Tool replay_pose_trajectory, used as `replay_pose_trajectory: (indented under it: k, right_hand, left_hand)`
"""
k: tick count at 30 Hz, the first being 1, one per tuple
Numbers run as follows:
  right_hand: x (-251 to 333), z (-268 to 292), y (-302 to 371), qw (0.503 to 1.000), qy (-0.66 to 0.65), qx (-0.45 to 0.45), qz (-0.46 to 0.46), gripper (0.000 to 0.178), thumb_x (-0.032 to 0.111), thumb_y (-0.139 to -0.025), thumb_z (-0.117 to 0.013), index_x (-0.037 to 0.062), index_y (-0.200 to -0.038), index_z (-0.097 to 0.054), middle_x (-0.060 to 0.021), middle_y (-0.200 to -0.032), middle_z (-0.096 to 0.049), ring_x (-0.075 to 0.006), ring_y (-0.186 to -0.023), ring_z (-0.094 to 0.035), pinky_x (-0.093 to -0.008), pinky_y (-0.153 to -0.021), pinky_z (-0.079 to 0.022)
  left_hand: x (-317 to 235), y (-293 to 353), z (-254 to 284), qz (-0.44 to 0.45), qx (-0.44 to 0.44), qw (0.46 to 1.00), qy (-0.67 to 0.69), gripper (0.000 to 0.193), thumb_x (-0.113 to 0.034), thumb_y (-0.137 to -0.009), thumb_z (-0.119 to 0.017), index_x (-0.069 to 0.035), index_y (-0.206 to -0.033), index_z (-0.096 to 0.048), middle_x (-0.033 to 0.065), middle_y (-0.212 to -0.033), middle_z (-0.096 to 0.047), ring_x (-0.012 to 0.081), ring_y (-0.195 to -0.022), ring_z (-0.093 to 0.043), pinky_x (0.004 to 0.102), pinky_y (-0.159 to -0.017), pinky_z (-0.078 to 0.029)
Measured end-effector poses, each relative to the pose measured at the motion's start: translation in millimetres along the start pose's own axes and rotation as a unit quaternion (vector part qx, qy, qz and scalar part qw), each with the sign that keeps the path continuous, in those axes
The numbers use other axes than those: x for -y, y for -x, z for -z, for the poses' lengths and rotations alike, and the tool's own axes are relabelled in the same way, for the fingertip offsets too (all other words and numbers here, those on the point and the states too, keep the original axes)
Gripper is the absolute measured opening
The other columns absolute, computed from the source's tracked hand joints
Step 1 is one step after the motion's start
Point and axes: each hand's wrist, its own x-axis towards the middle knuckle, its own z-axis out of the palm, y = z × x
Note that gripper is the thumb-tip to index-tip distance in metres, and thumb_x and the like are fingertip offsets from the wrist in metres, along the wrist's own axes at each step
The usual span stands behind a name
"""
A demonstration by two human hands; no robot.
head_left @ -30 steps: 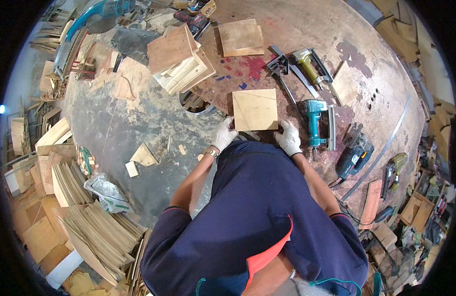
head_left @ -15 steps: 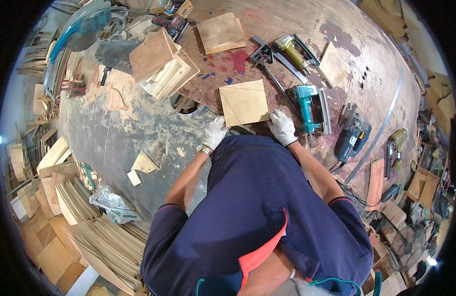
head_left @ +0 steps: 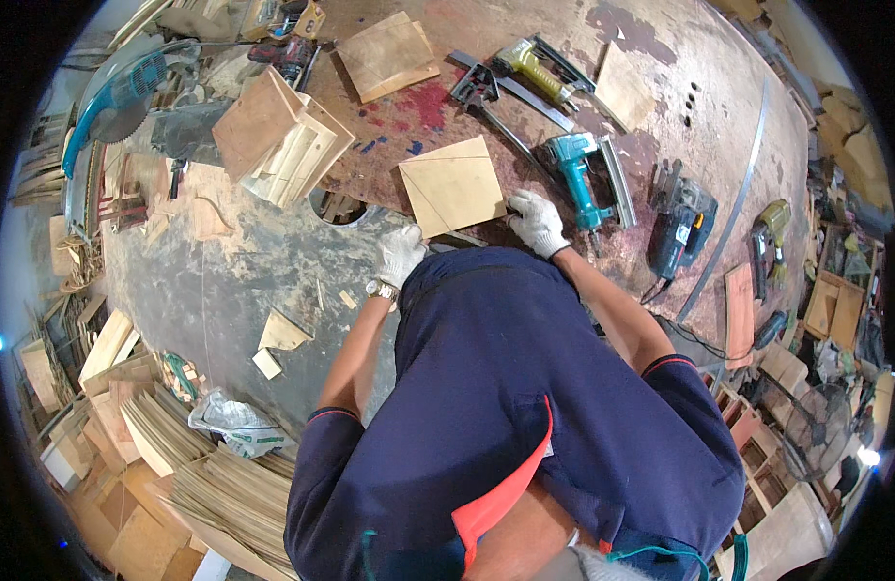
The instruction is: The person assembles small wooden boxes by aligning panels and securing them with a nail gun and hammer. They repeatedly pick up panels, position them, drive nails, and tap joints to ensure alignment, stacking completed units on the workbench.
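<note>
A pale, squarish plywood board (head_left: pixel 453 189) with a thin slanting pencil line lies on the worktable right in front of me. My left hand (head_left: pixel 400 254), in a white work glove and with a watch at the wrist, is closed at the board's near left corner. At the near right corner, my gloved right hand (head_left: pixel 539 224) pinches the edge with bent fingers. A teal pneumatic nailer (head_left: pixel 578 184) lies just beyond my right hand. The undersides of both hands are hidden.
A stack of plywood pieces (head_left: pixel 283 140) stands beyond a round hole (head_left: pixel 339 207) in the tabletop. A jigsaw (head_left: pixel 682 230) and an olive nailer (head_left: pixel 537 73) lie to the right and far side. A circular saw (head_left: pixel 118 102) stands far left. Offcuts (head_left: pixel 283 332) lie left.
The whole view has shifted and turned slightly, so tabletop things appear farther left and higher. Both hands stay at the same corners of the plywood board.
</note>
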Motion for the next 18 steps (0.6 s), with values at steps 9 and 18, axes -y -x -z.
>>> replay_pose_trajectory:
  k: [9,18]
  right_hand:
    - [-1,-2,2,1.000,-0.005,-0.001,0.009,0.023,0.018,-0.076,-0.073,0.0078,-0.096,-0.067,-0.0113,-0.096,-0.064,-0.0353,-0.095,-0.064,-0.0458,-0.079,-0.054]
    - [0,-7,5,0.999,0.007,-0.022,0.024,0.021,0.017,-0.076,-0.074,0.0073,-0.093,-0.066,-0.0112,-0.095,-0.062,-0.0346,-0.094,-0.064,-0.0453,-0.078,-0.054]
  left_hand:
    - [-1,-1,8,-0.031,-0.004,0.999,-0.013,0.023,-0.027,-0.087,-0.068,-0.007,-0.081,-0.058,0.0161,-0.080,-0.064,0.0373,-0.079,-0.066,0.0484,-0.067,-0.052]
    - [-15,0,21,0.005,0.009,1.000,-0.019,0.022,-0.027,-0.088,-0.069,-0.008,-0.081,-0.059,0.0162,-0.079,-0.066,0.0370,-0.078,-0.067,0.0477,-0.066,-0.052]
